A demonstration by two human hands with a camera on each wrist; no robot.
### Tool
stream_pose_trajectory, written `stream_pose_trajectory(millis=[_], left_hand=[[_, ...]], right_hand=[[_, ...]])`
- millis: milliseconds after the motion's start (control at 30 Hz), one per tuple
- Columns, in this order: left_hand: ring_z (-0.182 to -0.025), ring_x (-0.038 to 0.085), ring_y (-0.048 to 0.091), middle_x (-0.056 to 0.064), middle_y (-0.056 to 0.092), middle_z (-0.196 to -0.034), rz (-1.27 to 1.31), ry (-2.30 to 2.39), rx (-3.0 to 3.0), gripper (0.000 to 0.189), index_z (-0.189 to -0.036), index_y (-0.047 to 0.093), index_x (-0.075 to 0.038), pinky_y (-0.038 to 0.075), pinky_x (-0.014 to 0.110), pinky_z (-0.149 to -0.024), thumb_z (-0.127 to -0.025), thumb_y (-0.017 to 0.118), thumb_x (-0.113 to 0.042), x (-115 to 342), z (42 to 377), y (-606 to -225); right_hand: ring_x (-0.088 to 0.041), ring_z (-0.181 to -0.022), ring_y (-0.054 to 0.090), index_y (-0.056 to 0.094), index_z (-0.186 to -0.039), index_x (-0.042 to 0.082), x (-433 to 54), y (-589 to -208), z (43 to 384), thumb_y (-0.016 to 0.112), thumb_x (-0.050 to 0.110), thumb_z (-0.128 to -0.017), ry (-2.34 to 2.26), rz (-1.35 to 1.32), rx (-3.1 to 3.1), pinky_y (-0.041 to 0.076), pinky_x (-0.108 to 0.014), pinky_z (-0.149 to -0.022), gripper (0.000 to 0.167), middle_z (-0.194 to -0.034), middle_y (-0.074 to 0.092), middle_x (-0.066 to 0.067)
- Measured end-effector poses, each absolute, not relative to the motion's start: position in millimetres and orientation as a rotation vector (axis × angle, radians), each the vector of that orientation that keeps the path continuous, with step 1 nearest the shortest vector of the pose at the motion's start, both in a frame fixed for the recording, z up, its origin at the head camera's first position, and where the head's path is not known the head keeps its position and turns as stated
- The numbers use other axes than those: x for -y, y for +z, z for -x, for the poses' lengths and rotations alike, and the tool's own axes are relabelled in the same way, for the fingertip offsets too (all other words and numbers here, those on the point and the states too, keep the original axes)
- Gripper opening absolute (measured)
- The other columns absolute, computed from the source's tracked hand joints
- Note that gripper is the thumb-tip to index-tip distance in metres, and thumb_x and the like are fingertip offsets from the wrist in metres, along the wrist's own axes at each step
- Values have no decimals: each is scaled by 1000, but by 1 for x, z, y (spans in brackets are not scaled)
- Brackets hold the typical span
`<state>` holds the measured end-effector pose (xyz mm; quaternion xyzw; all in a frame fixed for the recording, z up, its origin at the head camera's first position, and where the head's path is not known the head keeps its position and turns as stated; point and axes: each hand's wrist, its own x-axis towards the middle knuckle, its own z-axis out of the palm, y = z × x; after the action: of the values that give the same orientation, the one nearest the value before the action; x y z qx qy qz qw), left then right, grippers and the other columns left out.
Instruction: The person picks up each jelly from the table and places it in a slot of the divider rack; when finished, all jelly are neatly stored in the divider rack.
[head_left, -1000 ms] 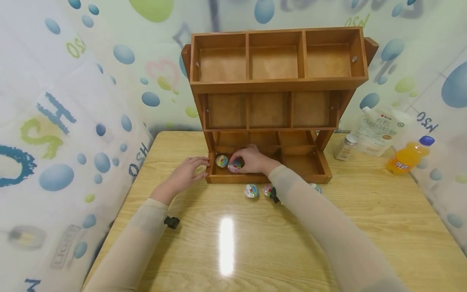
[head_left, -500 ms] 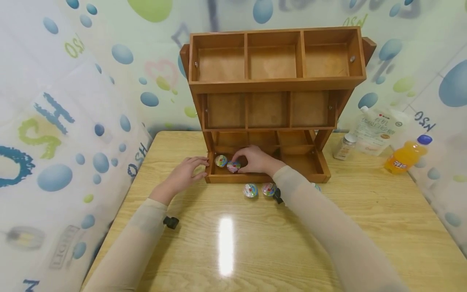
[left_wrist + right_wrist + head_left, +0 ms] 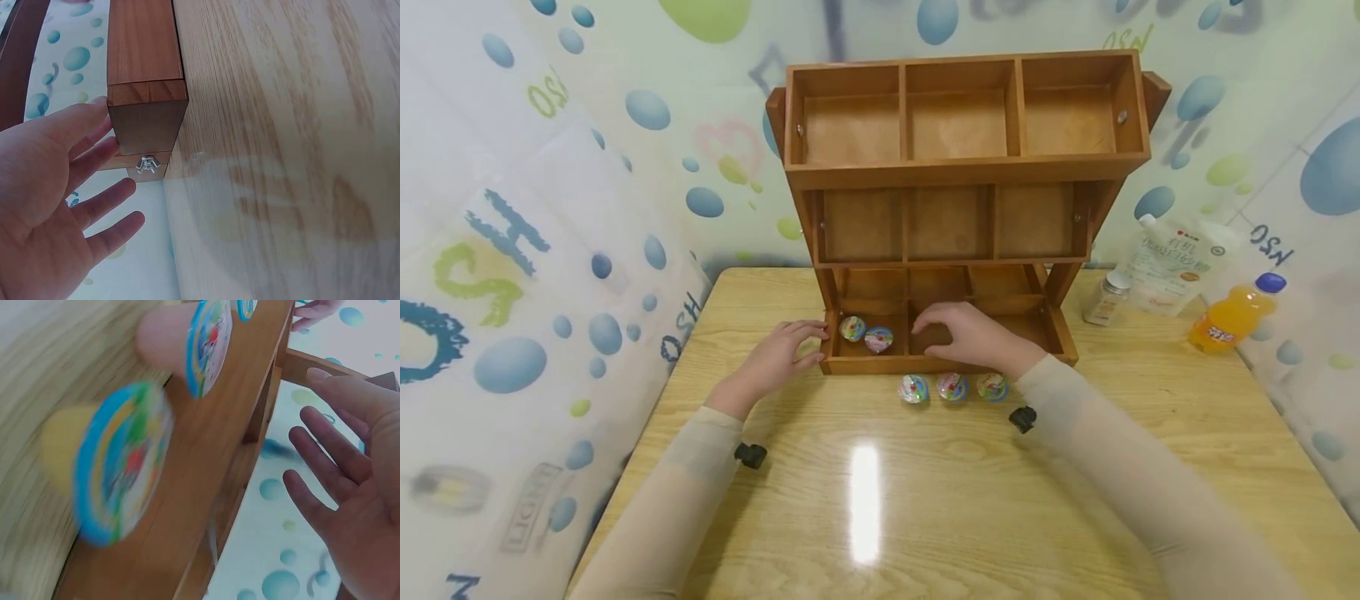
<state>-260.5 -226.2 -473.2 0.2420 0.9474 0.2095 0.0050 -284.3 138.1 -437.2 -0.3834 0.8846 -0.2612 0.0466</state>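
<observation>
A brown wooden three-tier rack (image 3: 970, 175) stands on the table. Two jelly cups, one yellowish (image 3: 852, 328) and one pink (image 3: 878, 339), lie in its bottom-left compartment, lids up. Three more jelly cups, left (image 3: 913, 389), middle (image 3: 952, 387) and right (image 3: 992, 387), line up before the rack. My right hand (image 3: 973, 333) hovers over the bottom middle compartment with relaxed fingers and holds nothing. Beside the rack's bottom-left end is my left hand (image 3: 778, 358), its fingertips at the wood; the left wrist view shows its fingers (image 3: 109, 200) extended, gripping nothing.
To the right of the rack are a small shaker jar (image 3: 1107, 300) with a silver lid, a white pouch (image 3: 1176, 267) and an orange drink bottle (image 3: 1232, 317) with a blue cap. Patterned cloth walls (image 3: 550, 250) enclose the table (image 3: 775, 517).
My right hand has let go of the pink jelly cup in the bottom-left compartment and moved right, uncovering the right-hand cup on the table. My left hand has stayed put.
</observation>
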Motion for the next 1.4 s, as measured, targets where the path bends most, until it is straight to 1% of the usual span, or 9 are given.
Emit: stream_pose_trajectory(millis=[167, 300, 400, 600, 767, 867, 1033, 1167, 1400], left_hand=[[-141, 39, 47, 11, 53, -154, -772, 653, -2970, 37, -134, 64, -6, 38, 56, -120, -103, 66, -26, 225, 262, -473], [-141, 39, 47, 11, 53, -155, -773, 661, -2961, 37, -134, 64, -6, 38, 56, -120, -103, 66, -26, 225, 262, -473], [-141, 40, 47, 11, 52, -155, -764, 669, -2956, 38, -135, 64, -6, 38, 57, -120, -103, 66, -26, 226, 262, -473], [-142, 40, 46, 9, 51, -157, -747, 667, -2947, 39, -136, 63, -7, 39, 58, -119, -103, 66, -27, 229, 263, -473], [-143, 39, 45, 9, 50, -158, -739, 670, -2940, 39, -136, 63, -8, 39, 58, -119, -103, 65, -28, 228, 262, -474], [-143, 39, 45, 9, 50, -158, -742, 673, -2940, 39, -136, 63, -8, 38, 58, -119, -103, 65, -28, 228, 262, -475], [-142, 39, 47, 10, 50, -157, -756, 660, -2950, 39, -136, 63, -8, 38, 57, -119, -103, 65, -28, 229, 263, -475], [-140, 39, 48, 11, 52, -156, -768, 655, -2956, 38, -135, 64, -7, 38, 57, -119, -103, 66, -27, 228, 263, -475], [-139, 39, 49, 11, 54, -154, -770, 661, -2968, 37, -133, 65, -6, 39, 56, -119, -103, 67, -27, 227, 263, -475]], right_hand=[[-27, -128, 62, 72, -125, 12, -171, -437, 266, 81, 15, -91, -812, 1108, -2721, 53, -46, -108, 35, -132, 68, -4], [-28, -118, 67, 73, -121, 11, -195, -442, 253, 83, 12, -89, -857, 1102, -2750, 57, -49, -99, 34, -125, 71, -3], [-28, -111, 69, 74, -118, 9, -211, -446, 245, 84, 10, -86, -896, 1101, -2791, 59, -50, -95, 33, -120, 73, -3], [-27, -98, 71, 75, -111, 5, -243, -460, 226, 87, 8, -82, -948, 1051, -2878, 61, -47, -85, 31, -111, 75, -6], [-26, -99, 70, 75, -111, 5, -266, -466, 212, 85, 11, -85, -879, 941, -2937, 60, -46, -86, 28, -112, 74, -6], [-27, -102, 70, 76, -113, 6, -274, -468, 207, 83, 14, -88, -810, 909, -2977, 59, -49, -89, 27, -114, 75, -7], [-30, -105, 70, 77, -111, 9, -283, -469, 201, 85, 17, -86, -711, 894, -3032, 58, -54, -92, 28, -113, 77, -7], [-30, -105, 71, 76, -111, 11, -288, -473, 198, 88, 22, -83, -673, 835, -3051, 59, -53, -90, 32, -113, 76, -7], [-27, -99, 70, 73, -119, 7, -293, -478, 197, 89, 25, -81, -656, 749, -3051, 58, -49, -84, 45, -111, 75, -9]])
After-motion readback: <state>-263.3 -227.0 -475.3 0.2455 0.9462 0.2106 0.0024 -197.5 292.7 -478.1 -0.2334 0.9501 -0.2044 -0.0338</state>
